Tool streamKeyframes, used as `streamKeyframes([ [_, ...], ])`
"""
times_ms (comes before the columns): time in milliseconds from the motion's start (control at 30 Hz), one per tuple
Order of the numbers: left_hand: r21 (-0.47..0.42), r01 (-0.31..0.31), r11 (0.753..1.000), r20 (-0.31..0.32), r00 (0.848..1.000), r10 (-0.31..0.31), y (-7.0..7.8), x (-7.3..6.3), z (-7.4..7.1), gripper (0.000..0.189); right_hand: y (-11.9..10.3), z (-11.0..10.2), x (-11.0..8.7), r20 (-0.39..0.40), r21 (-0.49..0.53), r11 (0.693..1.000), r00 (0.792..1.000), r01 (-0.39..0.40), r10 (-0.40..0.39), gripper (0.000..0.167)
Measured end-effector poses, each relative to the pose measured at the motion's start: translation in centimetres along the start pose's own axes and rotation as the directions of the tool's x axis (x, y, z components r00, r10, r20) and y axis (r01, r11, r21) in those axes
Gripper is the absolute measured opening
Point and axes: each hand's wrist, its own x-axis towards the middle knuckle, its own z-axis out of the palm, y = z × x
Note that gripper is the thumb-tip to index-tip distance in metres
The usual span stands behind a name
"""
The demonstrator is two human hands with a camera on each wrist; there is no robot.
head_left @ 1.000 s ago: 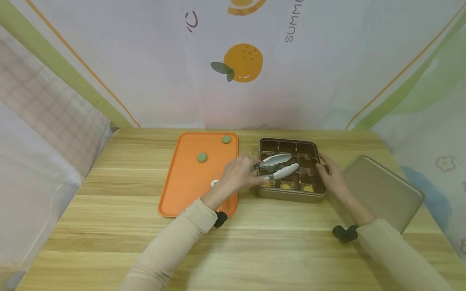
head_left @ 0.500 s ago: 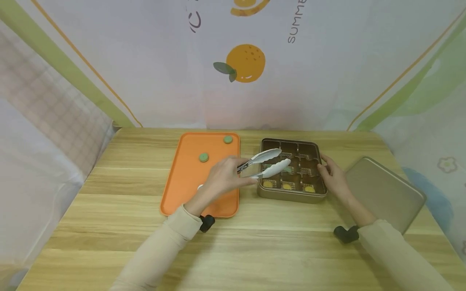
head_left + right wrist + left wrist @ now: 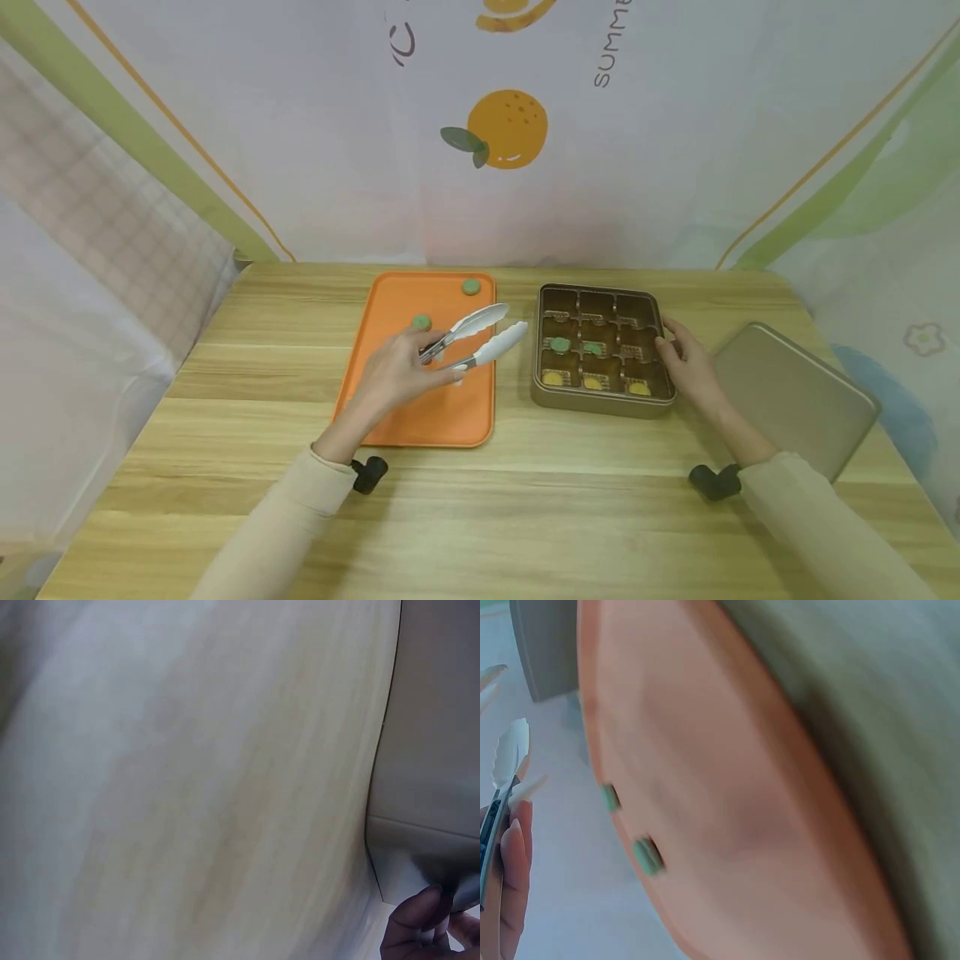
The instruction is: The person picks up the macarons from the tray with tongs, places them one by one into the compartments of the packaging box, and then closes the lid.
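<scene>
My left hand (image 3: 393, 367) holds metal tongs (image 3: 501, 343) with white scalloped tips. The tips are spread with nothing between them, over the right part of an orange tray (image 3: 450, 423). Beyond the hand, one green macaron (image 3: 422, 322) lies on that tray, and another green macaron (image 3: 470, 287) is near its far right corner. My right hand (image 3: 693, 367) grips the right wall of a bronze tin (image 3: 603, 406) with thumb and fingers. In the tin's divided insert, two green pieces (image 3: 559, 344) sit in the middle row, and three yellow pieces (image 3: 552, 379) fill the front row.
A flat bronze lid (image 3: 798, 396) lies right of the tin, partly beneath the right forearm. The wooden table (image 3: 525, 508) ends at a fabric backdrop (image 3: 337, 167) behind the tray and tin. Black camera mounts (image 3: 370, 475) hang at both wrists.
My left hand has drawn the spread tongs leftward from above the tin to above the tray, uncovering the green pieces in the middle row. The right hand stays on the tin.
</scene>
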Motion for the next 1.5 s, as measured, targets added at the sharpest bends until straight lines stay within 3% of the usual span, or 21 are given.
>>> streamKeyframes([
  [300, 0.019, 0.027, 0.999, -0.045, 0.999, -0.026, -3.7, -1.3, -1.3, 0.061, -0.2, -0.1, 0.0, 0.007, 0.008, 1.000, 1.000, 0.001, -0.001, 0.054],
  [533, 0.032, 0.065, 0.997, -0.072, 0.995, -0.062, -5.5, -2.4, -2.1, 0.063, -0.2, -0.1, 0.0, 0.019, 0.006, 1.000, 1.000, -0.013, 0.013, 0.055],
  [867, 0.091, 0.100, 0.991, -0.102, 0.991, -0.090, -7.1, -3.1, -2.8, 0.050, -0.1, -0.1, -0.1, 0.020, -0.003, 1.000, 1.000, -0.011, 0.011, 0.056],
  [1100, 0.117, 0.124, 0.985, -0.121, 0.987, -0.110, -7.8, -3.1, -3.2, 0.060, -0.1, -0.1, -0.1, 0.019, 0.004, 1.000, 1.000, -0.003, 0.003, 0.055],
  [1500, 0.174, 0.110, 0.979, -0.152, 0.985, -0.083, -8.7, -2.5, -3.2, 0.062, -0.2, -0.1, -0.1, 0.014, 0.006, 1.000, 1.000, -0.011, 0.011, 0.055],
])
